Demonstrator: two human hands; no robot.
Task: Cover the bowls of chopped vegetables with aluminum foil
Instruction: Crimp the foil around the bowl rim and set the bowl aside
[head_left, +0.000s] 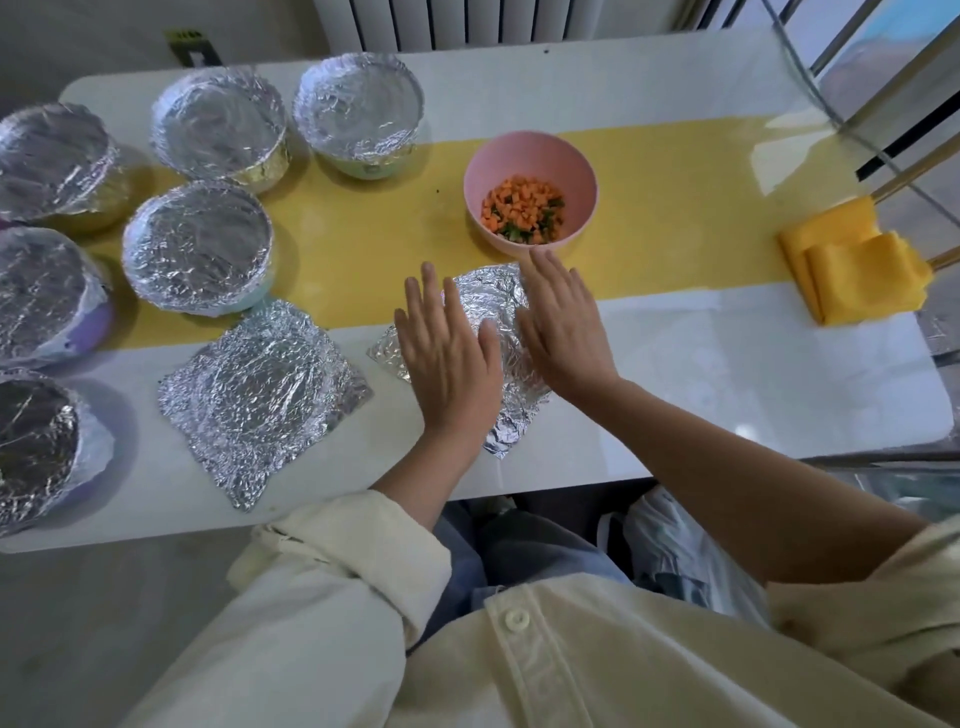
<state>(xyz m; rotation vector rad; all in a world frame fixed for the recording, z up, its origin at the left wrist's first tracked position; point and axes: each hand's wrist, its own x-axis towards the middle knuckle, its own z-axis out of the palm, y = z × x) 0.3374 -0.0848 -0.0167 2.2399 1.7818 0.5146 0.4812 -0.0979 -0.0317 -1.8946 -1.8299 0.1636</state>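
On the tabletop (727, 364), left hand (447, 348) and right hand (563, 322) are lying open, flattening a foil sheet (493, 301) just before the uncovered pink bowl (530, 156); smoothing outward should be avoiding tears.

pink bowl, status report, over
Left hand and right hand flat, open, pressing foil sheet. Pink bowl still uncovered, just beyond. Nothing in the way.

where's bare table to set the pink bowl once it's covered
Free: the stretch between the pink bowl and the yellow cloth, and the white strip right of the hands' foil. The left is crowded with covered bowls and a spare foil.
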